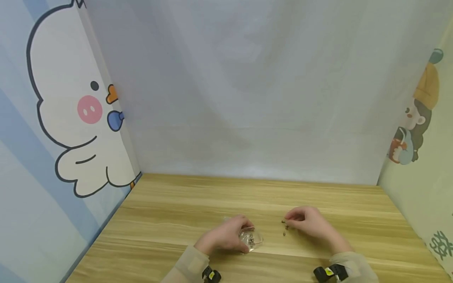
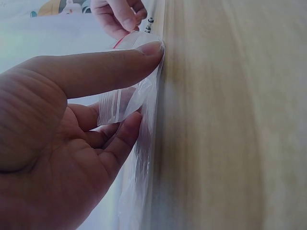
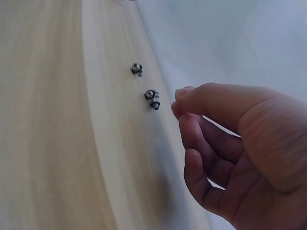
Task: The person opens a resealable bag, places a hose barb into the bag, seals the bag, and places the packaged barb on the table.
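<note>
My left hand [image 1: 231, 234] holds a small clear plastic zip bag [image 1: 258, 237], thumb on one side and fingers on the other. Several small metal screws or fittings [image 1: 251, 239] show inside the bag in the head view. The left wrist view shows its clear film [image 2: 136, 103] bunched between thumb and fingers, with a red seal line [image 2: 119, 43]. To the right, my right hand [image 1: 311, 223] hovers with bent fingers beside a few loose metal pieces [image 3: 150, 94] on the table. Its thumb and index fingertips are close together; nothing shows between them.
A wood-grain table [image 1: 170, 208] lies under both hands. Behind it hangs a pale grey backdrop [image 1: 247, 98]. Printed cartoon panels stand at the left [image 1: 63, 70] and right [image 1: 414, 188] sides. Each wrist wears a small black camera.
</note>
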`<state>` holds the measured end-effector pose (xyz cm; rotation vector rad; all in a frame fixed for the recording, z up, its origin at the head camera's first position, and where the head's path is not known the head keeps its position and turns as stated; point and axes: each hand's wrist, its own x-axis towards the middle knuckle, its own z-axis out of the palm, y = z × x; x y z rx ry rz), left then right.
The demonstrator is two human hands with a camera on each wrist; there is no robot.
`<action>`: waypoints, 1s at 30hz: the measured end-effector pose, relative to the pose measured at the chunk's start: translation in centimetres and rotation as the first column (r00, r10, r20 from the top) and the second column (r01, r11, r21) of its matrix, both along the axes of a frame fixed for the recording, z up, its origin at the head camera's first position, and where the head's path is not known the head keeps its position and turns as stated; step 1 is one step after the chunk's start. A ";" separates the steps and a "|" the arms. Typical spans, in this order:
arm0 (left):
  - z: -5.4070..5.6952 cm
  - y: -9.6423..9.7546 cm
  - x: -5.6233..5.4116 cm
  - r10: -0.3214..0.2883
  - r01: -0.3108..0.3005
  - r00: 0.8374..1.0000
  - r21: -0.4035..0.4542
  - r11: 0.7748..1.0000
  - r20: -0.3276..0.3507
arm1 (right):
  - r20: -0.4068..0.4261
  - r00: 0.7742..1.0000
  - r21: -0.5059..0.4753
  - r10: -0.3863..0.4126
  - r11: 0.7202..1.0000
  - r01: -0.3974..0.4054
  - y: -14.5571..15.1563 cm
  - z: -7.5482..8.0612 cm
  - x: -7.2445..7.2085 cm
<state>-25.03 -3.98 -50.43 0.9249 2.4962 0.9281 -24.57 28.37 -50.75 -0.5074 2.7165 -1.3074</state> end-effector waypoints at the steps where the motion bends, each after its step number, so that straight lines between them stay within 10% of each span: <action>1: 0.0 0.0 0.0 0.000 0.000 1.000 0.002 1.000 0.003 | 0.004 1.000 -0.001 0.001 1.000 -0.001 0.1 0.0 0.0; 30: 0.3 0.0 0.2 0.002 -0.002 1.000 -0.010 1.000 0.014 | 0.050 0.996 0.054 0.071 0.996 -0.074 0.5 -0.8 0.0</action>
